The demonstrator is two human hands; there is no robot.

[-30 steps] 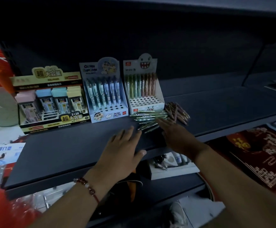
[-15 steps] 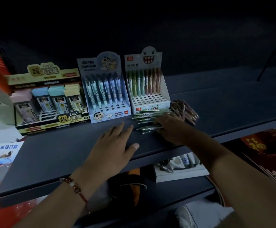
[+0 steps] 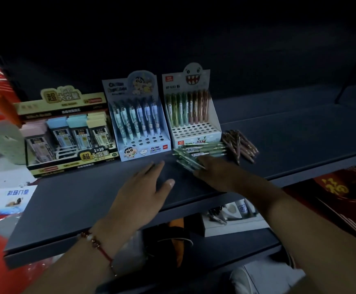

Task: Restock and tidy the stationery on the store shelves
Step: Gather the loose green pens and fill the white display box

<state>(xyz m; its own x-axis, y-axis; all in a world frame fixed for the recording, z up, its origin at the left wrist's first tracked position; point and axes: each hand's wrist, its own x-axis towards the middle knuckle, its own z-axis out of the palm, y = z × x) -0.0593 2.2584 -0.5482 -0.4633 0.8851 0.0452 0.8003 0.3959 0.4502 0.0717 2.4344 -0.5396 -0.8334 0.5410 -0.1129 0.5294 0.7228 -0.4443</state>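
Three display boxes (image 3: 191, 109) behind loose green pens (image 3: 196, 152) under right hand (image 3: 217, 175); left hand (image 3: 143, 189) flat, fingers spread.

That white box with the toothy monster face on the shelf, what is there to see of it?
The monster pen box looks like printed white card, with a tall back panel whose top is cut out as a grinning, toothy face. Green and brownish pens stand upright in its rear rows; the stepped front rows of round holes are empty. It sits upright on the dark shelf, beside a blue cartoon pen box. Loose green pens lie at its front edge.
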